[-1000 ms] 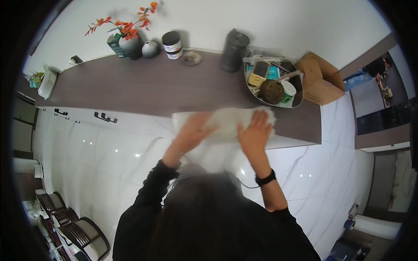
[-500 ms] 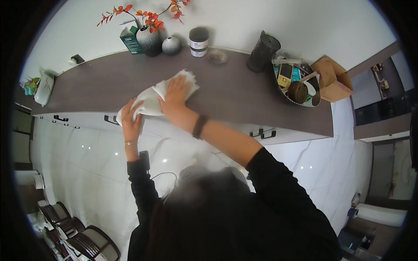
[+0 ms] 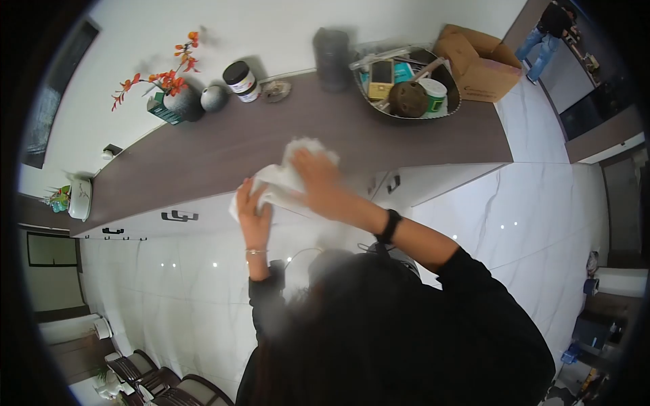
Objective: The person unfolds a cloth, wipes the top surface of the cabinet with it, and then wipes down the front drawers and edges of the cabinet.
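A crumpled white cloth (image 3: 281,177) lies over the front edge of a dark brown cabinet top (image 3: 196,159). My left hand (image 3: 254,215) grips the near left end of the cloth, its fingers bent over the folds at the edge. On the right part of the cloth, my right hand (image 3: 323,184) presses down and holds it against the surface, and motion blurs its fingers. A dark band (image 3: 388,227) is round the right wrist and a thin bracelet (image 3: 256,252) round the left.
Along the wall stand a vase with orange flowers (image 3: 183,103), a small round vase (image 3: 214,99), a dark-lidded jar (image 3: 242,81), a glass dish (image 3: 276,91) and a dark cylinder (image 3: 332,59). To the right are a filled basket (image 3: 452,101) and a cardboard box (image 3: 484,71). A person (image 3: 547,34) stands far right.
My view has turned and shifted rightward. Both hands and the cloth have moved right along the cabinet's front edge. A person has come into view at the upper right.
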A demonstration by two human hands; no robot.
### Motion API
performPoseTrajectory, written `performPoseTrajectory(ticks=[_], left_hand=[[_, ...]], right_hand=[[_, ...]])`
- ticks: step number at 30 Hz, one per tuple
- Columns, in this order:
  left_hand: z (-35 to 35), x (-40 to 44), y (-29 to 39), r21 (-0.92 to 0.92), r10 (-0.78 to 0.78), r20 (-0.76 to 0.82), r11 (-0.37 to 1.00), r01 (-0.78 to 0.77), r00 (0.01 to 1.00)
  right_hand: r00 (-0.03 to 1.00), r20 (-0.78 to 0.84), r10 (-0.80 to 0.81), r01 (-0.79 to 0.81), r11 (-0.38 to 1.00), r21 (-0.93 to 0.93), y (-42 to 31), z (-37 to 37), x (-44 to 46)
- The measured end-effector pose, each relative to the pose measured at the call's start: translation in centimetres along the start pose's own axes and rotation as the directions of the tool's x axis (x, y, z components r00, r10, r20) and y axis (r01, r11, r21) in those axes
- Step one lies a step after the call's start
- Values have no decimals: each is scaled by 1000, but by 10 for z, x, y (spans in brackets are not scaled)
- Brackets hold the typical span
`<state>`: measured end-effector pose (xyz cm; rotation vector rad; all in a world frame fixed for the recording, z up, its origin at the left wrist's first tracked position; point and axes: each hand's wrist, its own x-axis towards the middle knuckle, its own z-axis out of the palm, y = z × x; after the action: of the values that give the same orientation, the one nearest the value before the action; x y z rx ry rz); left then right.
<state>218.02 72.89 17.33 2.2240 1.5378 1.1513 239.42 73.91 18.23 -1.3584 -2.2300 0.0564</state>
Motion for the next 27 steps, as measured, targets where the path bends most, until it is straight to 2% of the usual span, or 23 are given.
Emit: performPoseTrajectory(ticks=[2, 4, 7, 10, 14, 15, 16, 18, 20, 23, 27], left_hand=[[33, 3, 58, -32, 39, 75, 999, -36, 996], [74, 6, 104, -63, 130, 112, 990, -124, 985], [128, 16, 176, -103, 287, 177, 957, -272, 941], [187, 17, 229, -215, 382, 139, 912, -349, 914], [235, 16, 282, -242, 483, 77, 857, -454, 872], [243, 10, 282, -259, 496, 50, 845, -468, 867], [249, 3, 282, -272, 507, 18, 832, -484, 862], [253, -4, 281, -288, 521, -21, 814, -504, 853], [231, -12, 266, -300, 536, -2, 805, -512, 844], [188, -8, 230, -215, 572, -34, 796, -565, 819], [136, -21, 164, -133, 417, -19, 900, -416, 909]], right_hand=[[996, 24, 87, -89, 986, 138, 34, -59, -38], [984, -20, 175, -174, 984, 22, 80, -85, -83], [957, -41, 286, -288, 957, -42, 139, -144, -137], [934, -98, 343, -356, 915, -189, 188, -184, -184], [903, -92, 421, -431, 887, -167, 224, -223, -221], [902, -75, 425, -431, 888, -157, 231, -231, -227], [903, -73, 422, -426, 904, -37, 234, -235, -231], [916, -58, 398, -392, 916, 87, 240, -236, -233], [921, -41, 386, -388, 921, -38, 234, -231, -223], [930, -19, 367, -367, 926, -92, 212, -211, -190], [953, 58, 296, -275, 931, -239, 160, -157, -134]])
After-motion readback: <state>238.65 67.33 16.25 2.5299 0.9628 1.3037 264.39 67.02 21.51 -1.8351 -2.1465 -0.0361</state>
